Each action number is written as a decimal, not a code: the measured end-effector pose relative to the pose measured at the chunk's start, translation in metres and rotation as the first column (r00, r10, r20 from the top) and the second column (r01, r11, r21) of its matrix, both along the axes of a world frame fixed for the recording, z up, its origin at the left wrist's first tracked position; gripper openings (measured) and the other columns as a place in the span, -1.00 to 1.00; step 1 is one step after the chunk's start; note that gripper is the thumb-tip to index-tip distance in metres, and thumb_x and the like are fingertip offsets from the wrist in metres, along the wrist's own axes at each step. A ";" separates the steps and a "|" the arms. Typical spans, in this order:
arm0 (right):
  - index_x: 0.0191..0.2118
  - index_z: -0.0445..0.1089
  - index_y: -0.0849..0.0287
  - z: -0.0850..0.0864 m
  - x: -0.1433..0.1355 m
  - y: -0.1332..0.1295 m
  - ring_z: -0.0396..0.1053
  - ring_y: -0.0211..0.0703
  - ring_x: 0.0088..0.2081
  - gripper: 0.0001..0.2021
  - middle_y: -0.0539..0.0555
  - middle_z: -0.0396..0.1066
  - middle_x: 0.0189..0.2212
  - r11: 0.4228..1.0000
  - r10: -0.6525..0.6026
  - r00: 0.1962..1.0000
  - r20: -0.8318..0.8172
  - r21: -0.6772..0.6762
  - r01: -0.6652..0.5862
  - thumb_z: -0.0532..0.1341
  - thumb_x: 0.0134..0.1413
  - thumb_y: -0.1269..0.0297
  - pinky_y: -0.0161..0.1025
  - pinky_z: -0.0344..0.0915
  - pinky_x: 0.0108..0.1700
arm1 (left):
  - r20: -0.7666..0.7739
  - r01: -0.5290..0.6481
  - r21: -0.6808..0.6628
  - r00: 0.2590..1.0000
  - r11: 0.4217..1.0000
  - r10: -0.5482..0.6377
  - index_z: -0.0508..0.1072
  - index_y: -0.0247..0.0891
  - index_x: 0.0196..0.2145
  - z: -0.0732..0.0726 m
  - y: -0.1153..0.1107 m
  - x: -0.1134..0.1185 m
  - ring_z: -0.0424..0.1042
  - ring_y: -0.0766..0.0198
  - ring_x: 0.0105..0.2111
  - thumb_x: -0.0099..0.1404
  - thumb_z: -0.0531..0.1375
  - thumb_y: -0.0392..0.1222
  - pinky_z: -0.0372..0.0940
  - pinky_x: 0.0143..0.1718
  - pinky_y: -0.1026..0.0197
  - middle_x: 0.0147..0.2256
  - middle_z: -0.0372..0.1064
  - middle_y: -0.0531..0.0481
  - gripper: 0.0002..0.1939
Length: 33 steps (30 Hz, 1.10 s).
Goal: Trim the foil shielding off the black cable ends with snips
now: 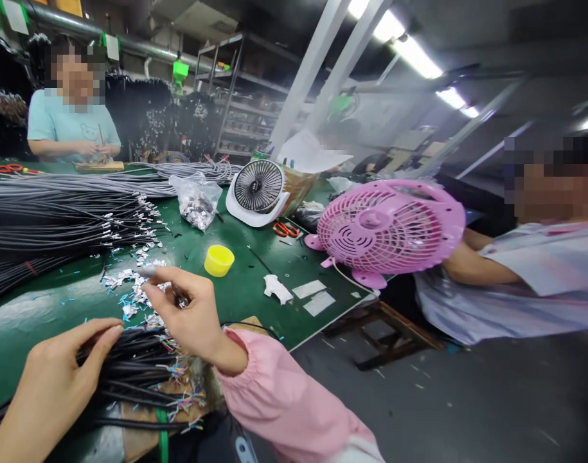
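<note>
My left hand (57,379) is at the lower left, thumb and index finger pinched together. Whatever may be between its fingertips is too small to make out. Beneath and beside it lies a bundle of black cables (130,373), their ends stripped to thin coloured wires (187,402). My right hand (192,308), in a pink sleeve (284,392), is closed with thumb and index tips nearly together above the cable ends. A grey cover sits on its index fingertip. What it pinches, if anything, I cannot tell. White and blue scraps (130,286) are strewn just beyond both hands.
On the green table (245,289) are a yellow cup (219,260), a small white fan (258,193), a pink fan (385,225), orange-handled scissors (286,229), a plastic bag of small parts (197,202) and long cable bundles (43,218). Co-workers sit opposite and at right.
</note>
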State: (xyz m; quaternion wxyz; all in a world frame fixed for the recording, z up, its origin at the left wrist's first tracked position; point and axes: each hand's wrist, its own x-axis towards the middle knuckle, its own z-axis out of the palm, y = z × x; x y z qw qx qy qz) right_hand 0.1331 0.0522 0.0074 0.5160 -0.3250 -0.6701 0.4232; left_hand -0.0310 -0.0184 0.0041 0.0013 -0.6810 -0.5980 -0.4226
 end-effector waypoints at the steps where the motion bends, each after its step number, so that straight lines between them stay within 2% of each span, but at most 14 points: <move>1: -0.21 0.60 0.16 0.000 0.000 0.000 0.46 -0.21 -0.37 -0.82 0.07 0.57 -0.32 1.000 0.004 1.000 -0.009 0.014 -0.004 0.26 0.10 0.38 -0.33 0.38 -0.40 | 0.015 0.049 -0.048 0.999 0.998 -0.048 0.62 -0.04 -0.51 0.000 0.001 0.001 0.49 0.36 -0.73 0.21 0.17 0.11 0.18 -0.78 0.46 -0.61 0.58 0.23 -0.69; 3: -0.25 0.60 0.17 0.001 0.001 0.000 0.49 -0.19 -0.33 -0.84 0.07 0.56 -0.33 0.999 0.015 1.000 -0.025 0.052 -0.014 0.25 0.10 0.40 -0.33 0.41 -0.35 | 0.059 0.134 -0.153 0.990 0.979 -0.127 0.62 -0.02 -0.56 -0.001 0.002 0.002 0.43 0.37 -0.79 0.20 0.17 0.06 0.25 -0.74 0.47 -0.66 0.54 0.23 -0.70; 5: -0.28 0.59 0.19 0.001 0.001 0.000 0.49 -0.19 -0.34 -0.84 0.07 0.56 -0.36 0.996 0.022 1.000 -0.011 0.086 -0.021 0.24 0.09 0.42 -0.32 0.42 -0.33 | 0.083 0.191 -0.217 0.981 0.957 -0.177 0.63 -0.01 -0.56 -0.002 0.002 0.003 0.46 0.35 -0.76 0.18 0.21 0.10 0.28 -0.72 0.47 -0.66 0.54 0.20 -0.71; 8: -0.31 0.59 0.16 0.001 0.001 0.000 0.49 -0.21 -0.37 -0.82 0.03 0.55 -0.40 0.993 0.018 0.998 0.061 0.113 -0.025 0.23 0.06 0.48 -0.31 0.42 -0.30 | -0.003 0.209 -0.142 0.977 0.968 -0.212 0.62 0.03 -0.56 -0.004 0.005 0.005 0.55 0.33 -0.64 0.16 0.25 0.21 0.35 -0.61 0.47 -0.60 0.56 0.16 -0.68; 10: -0.30 0.60 0.15 0.000 0.001 0.000 0.50 -0.21 -0.36 -0.79 0.02 0.56 -0.39 0.992 0.031 0.995 0.100 0.122 -0.043 0.23 0.02 0.53 -0.32 0.42 -0.28 | -0.055 0.243 -0.084 0.967 0.966 -0.248 0.61 0.03 -0.56 -0.006 0.007 0.004 0.58 0.34 -0.60 0.22 0.22 0.21 0.38 -0.54 0.49 -0.57 0.58 0.17 -0.65; 13: -0.26 0.60 0.16 -0.002 0.000 0.001 0.52 -0.20 -0.31 -0.75 0.02 0.59 -0.34 0.989 0.057 0.991 0.120 0.133 -0.073 0.24 -0.01 0.56 -0.33 0.43 -0.27 | -0.055 0.259 -0.109 0.962 0.960 -0.266 0.61 0.01 -0.51 -0.011 0.008 0.000 0.58 0.33 -0.61 0.29 0.16 0.10 0.37 -0.55 0.48 -0.55 0.61 0.19 -0.67; 16: -0.24 0.60 0.18 -0.005 0.000 0.002 0.54 -0.19 -0.28 -0.75 0.04 0.60 -0.30 0.986 0.071 0.992 0.109 0.144 -0.086 0.24 -0.01 0.55 -0.32 0.45 -0.22 | -0.074 0.257 -0.243 0.957 0.935 -0.282 0.63 0.02 -0.46 -0.016 0.011 -0.001 0.61 0.25 -0.56 0.25 0.16 0.03 0.40 -0.53 0.39 -0.50 0.64 0.18 -0.73; 19: -0.25 0.60 0.19 -0.009 -0.001 0.004 0.55 -0.19 -0.30 -0.75 0.04 0.61 -0.29 0.978 0.088 0.993 0.075 0.184 -0.101 0.21 0.01 0.54 -0.30 0.46 -0.20 | -0.090 0.271 -0.369 0.942 0.889 -0.324 0.64 -0.02 -0.41 -0.018 0.019 0.011 0.63 0.12 -0.48 0.19 0.14 -0.10 0.44 -0.48 0.24 -0.41 0.66 0.08 -0.76; 22: -0.28 0.59 0.18 -0.011 0.001 0.007 0.54 -0.19 -0.31 -0.77 0.05 0.61 -0.31 0.966 0.083 0.996 0.033 0.242 -0.088 0.20 0.01 0.51 -0.28 0.48 -0.21 | -0.046 0.298 -0.397 0.938 0.868 -0.343 0.64 -0.11 -0.35 -0.018 0.028 0.031 0.63 0.04 -0.37 0.11 0.12 -0.25 0.48 -0.34 0.13 -0.25 0.66 -0.05 -0.72; 24: -0.26 0.59 0.16 -0.010 0.004 0.009 0.52 -0.18 -0.32 -0.79 0.04 0.60 -0.32 0.970 0.055 0.999 0.002 0.238 -0.053 0.21 0.03 0.47 -0.27 0.48 -0.24 | 0.022 0.339 -0.381 0.933 0.860 -0.359 0.62 -0.11 -0.43 -0.017 0.033 0.038 0.63 0.07 -0.36 0.08 0.12 -0.27 0.48 -0.29 0.15 -0.34 0.65 -0.02 -0.74; 27: -0.15 0.56 0.15 -0.005 0.008 0.010 0.47 -0.22 -0.39 -0.76 0.03 0.55 -0.35 0.983 -0.018 0.999 -0.047 0.180 0.026 0.20 0.09 0.40 -0.31 0.45 -0.35 | 0.120 0.291 -0.286 0.956 0.913 -0.267 0.61 -0.11 -0.44 -0.015 0.036 0.035 0.62 0.13 -0.41 0.14 0.15 -0.19 0.49 -0.31 0.19 -0.45 0.63 0.04 -0.79; 29: -0.08 0.53 0.18 -0.002 0.011 0.011 0.38 -0.28 -0.50 -0.73 0.03 0.51 -0.39 0.987 -0.061 0.995 -0.077 0.143 0.072 0.20 0.12 0.36 -0.35 0.39 -0.46 | 0.179 0.182 -0.193 0.973 0.964 -0.148 0.61 -0.14 -0.24 -0.013 0.034 0.026 0.62 0.14 -0.43 0.18 0.18 -0.09 0.51 -0.31 0.18 -0.45 0.62 0.05 -0.74; 31: -0.07 0.53 0.21 0.000 0.012 0.011 0.30 -0.32 -0.57 -0.73 0.03 0.47 -0.43 0.990 -0.071 0.994 -0.087 0.115 0.081 0.21 0.13 0.32 -0.37 0.33 -0.53 | 0.227 0.086 -0.106 0.972 0.991 -0.060 0.55 -0.16 -0.03 -0.011 0.031 0.019 0.61 0.19 -0.44 0.21 0.19 -0.04 0.52 -0.29 0.20 -0.45 0.60 0.07 -0.61; 33: -0.13 0.54 0.22 0.000 0.012 0.010 0.31 -0.32 -0.56 -0.78 0.02 0.46 -0.45 0.993 -0.046 0.996 -0.082 0.105 0.055 0.22 0.12 0.33 -0.38 0.32 -0.54 | 0.249 0.037 -0.040 0.968 0.998 -0.026 0.53 -0.14 0.02 -0.007 0.027 0.015 0.59 0.26 -0.46 0.22 0.20 -0.03 0.51 -0.33 0.28 -0.45 0.58 0.11 -0.58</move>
